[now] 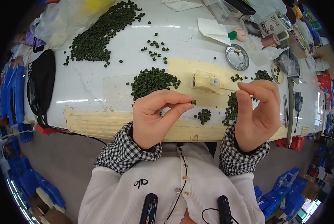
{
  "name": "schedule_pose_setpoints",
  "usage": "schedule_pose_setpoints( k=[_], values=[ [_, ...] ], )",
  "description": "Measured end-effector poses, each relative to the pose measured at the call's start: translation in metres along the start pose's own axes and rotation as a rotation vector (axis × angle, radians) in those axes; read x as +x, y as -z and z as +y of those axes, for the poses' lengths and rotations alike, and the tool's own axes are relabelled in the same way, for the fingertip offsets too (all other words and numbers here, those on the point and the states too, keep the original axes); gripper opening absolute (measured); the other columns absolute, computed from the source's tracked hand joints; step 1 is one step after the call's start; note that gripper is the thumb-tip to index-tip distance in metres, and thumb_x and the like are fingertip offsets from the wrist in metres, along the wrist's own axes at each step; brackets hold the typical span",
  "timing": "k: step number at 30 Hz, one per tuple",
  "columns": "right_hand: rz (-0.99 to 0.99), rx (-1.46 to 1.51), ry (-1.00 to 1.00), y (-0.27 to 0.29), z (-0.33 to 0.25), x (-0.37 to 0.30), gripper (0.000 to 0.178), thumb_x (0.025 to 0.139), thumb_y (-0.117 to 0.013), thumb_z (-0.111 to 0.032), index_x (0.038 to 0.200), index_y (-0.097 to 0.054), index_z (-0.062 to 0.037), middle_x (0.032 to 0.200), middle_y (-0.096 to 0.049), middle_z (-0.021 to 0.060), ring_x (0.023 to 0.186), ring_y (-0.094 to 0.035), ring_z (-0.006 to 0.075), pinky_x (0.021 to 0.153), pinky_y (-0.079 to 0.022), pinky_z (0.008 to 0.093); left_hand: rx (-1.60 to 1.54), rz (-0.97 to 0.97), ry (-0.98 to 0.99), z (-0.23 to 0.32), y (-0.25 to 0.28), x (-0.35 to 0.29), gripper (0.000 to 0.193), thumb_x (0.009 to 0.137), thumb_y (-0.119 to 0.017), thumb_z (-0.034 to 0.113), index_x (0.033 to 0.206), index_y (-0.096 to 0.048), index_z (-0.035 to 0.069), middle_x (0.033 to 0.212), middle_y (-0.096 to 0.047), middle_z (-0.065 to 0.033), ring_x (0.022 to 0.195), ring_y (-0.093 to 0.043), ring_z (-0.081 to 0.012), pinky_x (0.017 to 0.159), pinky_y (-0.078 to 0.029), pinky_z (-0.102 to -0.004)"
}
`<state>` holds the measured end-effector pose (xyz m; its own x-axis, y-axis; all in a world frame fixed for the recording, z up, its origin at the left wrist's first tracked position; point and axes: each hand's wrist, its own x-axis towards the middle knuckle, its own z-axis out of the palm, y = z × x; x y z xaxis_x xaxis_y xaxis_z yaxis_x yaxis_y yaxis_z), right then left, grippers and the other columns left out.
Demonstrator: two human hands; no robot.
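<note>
a yellowish block obstructs the middle, with bare tabletop beyond.

Saw a glossy white surface, streaked with reflected light and edged along the front with a yellowish strip; noticed a plain grey floor beneath; made out blue bins along the left and more blue bins at lower right, near brown boxes; caught bright white bands of light low on both sides
</note>
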<state>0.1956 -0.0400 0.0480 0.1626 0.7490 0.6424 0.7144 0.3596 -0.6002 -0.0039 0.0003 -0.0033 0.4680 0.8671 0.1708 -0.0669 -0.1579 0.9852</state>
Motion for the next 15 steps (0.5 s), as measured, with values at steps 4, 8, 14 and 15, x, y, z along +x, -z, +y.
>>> schedule_pose_setpoints(
  k=[4, 8, 14, 15],
  values=[
    [-0.142, 0.336, -0.06, -0.009, 0.002, -0.006, 0.012, 0.081, -0.071, -0.004, 0.089, -0.064, 0.0012, 0.084, -0.062, 0.0099, 0.076, -0.059, 0.0205, 0.068, -0.047, 0.0291, -0.048, 0.043, -0.04, -0.004, -0.006, 0.001, 0.014, 0.081, -0.07, -0.001, 0.095, -0.07, -0.001, 0.086, -0.069, -0.0086, 0.074, -0.062, -0.0121, 0.064, -0.047, -0.0231],
    [-0.152, 0.572, -0.197, -0.019, -0.003, -0.012, 0.01, 0.086, -0.066, -0.003, 0.09, -0.06, 0.0037, 0.085, -0.062, 0.011, 0.076, -0.062, 0.0185, 0.068, -0.051, 0.0267, -0.056, 0.037, -0.033, -0.003, -0.006, 0.002, 0.013, 0.081, -0.07, -0.001, 0.094, -0.07, 0.0, 0.088, -0.07, -0.0093, 0.076, -0.063, -0.0138, 0.066, -0.049, -0.0247],
    [-0.349, 0.497, -0.209, -0.012, -0.003, -0.011, 0.015, 0.096, -0.053, -0.011, 0.096, -0.05, 0.0034, 0.093, -0.056, 0.0122, 0.085, -0.065, 0.0202, 0.078, -0.052, 0.0293, -0.05, 0.031, -0.028, -0.002, -0.005, 0.001, 0.012, 0.081, -0.07, -0.001, 0.093, -0.069, -0.001, 0.088, -0.069, -0.0095, 0.077, -0.064, -0.015, 0.068, -0.049, -0.0256],
    [-0.347, 0.498, -0.21, -0.012, -0.003, -0.011, 0.015, 0.096, -0.053, -0.011, 0.096, -0.05, 0.0033, 0.093, -0.056, 0.0121, 0.085, -0.066, 0.0204, 0.078, -0.052, 0.0291, -0.053, 0.033, -0.032, -0.003, -0.006, 0.002, 0.012, 0.081, -0.07, -0.001, 0.093, -0.069, -0.001, 0.087, -0.069, -0.0095, 0.077, -0.064, -0.0151, 0.068, -0.049, -0.0256]
  ],
)
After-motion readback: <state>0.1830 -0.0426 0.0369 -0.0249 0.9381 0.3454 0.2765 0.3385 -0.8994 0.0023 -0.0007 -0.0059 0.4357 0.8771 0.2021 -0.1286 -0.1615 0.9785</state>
